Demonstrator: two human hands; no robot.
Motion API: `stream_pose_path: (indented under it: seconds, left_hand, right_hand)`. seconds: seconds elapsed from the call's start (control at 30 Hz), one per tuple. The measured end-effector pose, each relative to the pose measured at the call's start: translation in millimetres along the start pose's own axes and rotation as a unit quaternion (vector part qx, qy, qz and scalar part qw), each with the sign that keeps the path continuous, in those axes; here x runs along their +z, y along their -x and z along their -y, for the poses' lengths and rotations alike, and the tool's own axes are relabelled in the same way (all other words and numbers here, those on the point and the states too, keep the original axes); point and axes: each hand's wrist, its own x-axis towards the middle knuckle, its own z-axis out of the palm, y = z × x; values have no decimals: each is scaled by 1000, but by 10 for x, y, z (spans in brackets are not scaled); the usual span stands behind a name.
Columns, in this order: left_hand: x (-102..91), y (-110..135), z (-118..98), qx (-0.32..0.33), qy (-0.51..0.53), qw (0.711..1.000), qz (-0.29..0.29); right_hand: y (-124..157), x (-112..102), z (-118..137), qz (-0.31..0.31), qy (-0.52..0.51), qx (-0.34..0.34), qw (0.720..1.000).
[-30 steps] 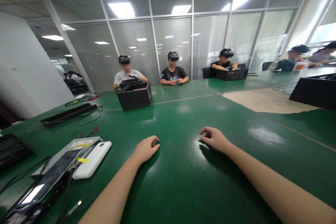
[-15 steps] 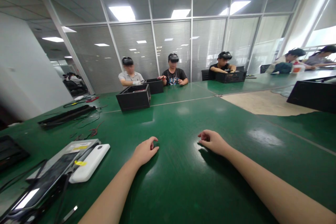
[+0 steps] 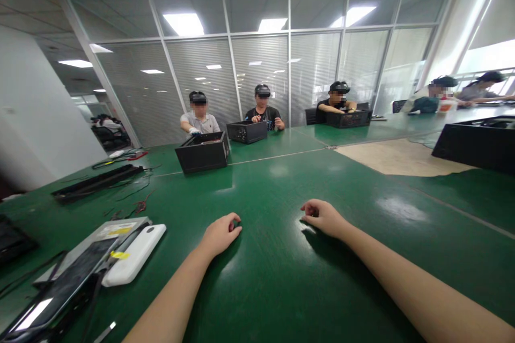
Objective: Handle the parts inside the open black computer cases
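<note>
Currently my left hand [image 3: 219,236], right hand [image 3: 324,218] curling half-open, holding nothing, lower centre; no handling showing underway.

Soft white glare on green tabletop [image 3: 269,257]

The broad green tabletop [image 3: 273,273] is smooth and glossy, mirroring light. At near left, a white round-cornered slab [image 3: 137,254] looks like smooth plastic; the flat tan sheet [image 3: 396,156] at right looks matt.
</note>
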Motion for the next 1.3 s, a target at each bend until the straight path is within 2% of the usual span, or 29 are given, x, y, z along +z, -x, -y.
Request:
stream_pose_path:
  seconds: [1.3]
  left_hand:
    - [43, -20, 56, 5, -5, 1000, -8]
  right_hand:
    - [12, -8, 29, 7, 4, -1, 1000]
